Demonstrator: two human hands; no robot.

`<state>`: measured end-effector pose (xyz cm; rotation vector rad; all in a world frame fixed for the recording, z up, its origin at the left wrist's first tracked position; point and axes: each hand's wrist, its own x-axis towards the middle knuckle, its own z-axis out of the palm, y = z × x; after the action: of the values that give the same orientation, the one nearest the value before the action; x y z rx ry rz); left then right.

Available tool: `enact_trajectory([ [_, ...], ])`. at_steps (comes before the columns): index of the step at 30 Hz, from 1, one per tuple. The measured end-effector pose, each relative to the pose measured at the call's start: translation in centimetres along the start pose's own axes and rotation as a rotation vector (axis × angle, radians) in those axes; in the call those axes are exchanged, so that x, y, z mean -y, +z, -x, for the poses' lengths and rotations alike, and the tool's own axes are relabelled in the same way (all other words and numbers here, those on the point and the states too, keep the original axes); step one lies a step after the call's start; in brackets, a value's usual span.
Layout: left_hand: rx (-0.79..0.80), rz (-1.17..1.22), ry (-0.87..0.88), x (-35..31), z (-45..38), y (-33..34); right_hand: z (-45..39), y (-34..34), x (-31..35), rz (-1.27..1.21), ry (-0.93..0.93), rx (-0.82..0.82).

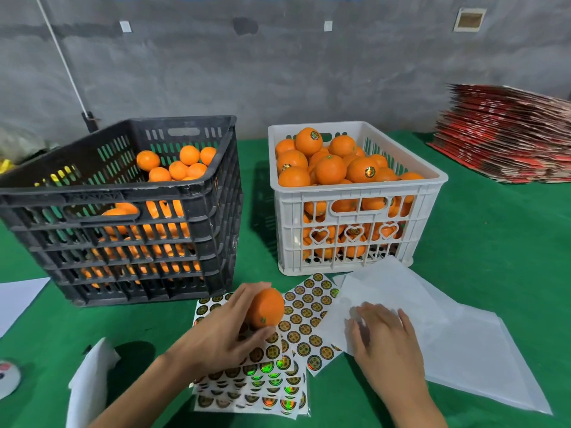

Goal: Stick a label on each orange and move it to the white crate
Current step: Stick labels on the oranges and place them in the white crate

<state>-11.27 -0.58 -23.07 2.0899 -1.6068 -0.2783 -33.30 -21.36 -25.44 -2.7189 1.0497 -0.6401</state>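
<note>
Your left hand [228, 329] gripped an orange [266, 307] over the label sheets [296, 322], at 6 o'clock from the white crate [355, 193]. Your right hand [381, 338] lay spread on blank backing paper [448, 335]. Labelling was in hand; next, likely peel a label.

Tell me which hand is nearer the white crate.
Right. The right hand rests on white paper just before the white crate; the left hand holds an orange farther left.
</note>
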Motion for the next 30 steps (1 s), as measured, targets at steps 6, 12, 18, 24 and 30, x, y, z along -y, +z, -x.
enact_trajectory([
  [6,-0.126,0.098,-0.126,1.9,3.0,-0.2,0.1,-0.7,2.1,-0.11,-0.157,0.099],
  [12,-0.258,0.348,-0.279,1.4,4.0,1.3,0.3,0.7,6.0,-0.1,-0.408,0.412],
  [18,-0.339,0.587,-0.291,-0.1,3.0,2.0,0.3,1.5,7.3,-0.029,-0.435,0.439],
  [24,-0.459,0.574,-0.349,0.3,3.1,1.8,0.7,1.9,10.0,-0.017,-0.452,0.452],
  [30,-0.526,0.649,-0.382,0.5,3.3,2.0,1.7,2.5,13.1,-0.291,-0.378,0.558],
])
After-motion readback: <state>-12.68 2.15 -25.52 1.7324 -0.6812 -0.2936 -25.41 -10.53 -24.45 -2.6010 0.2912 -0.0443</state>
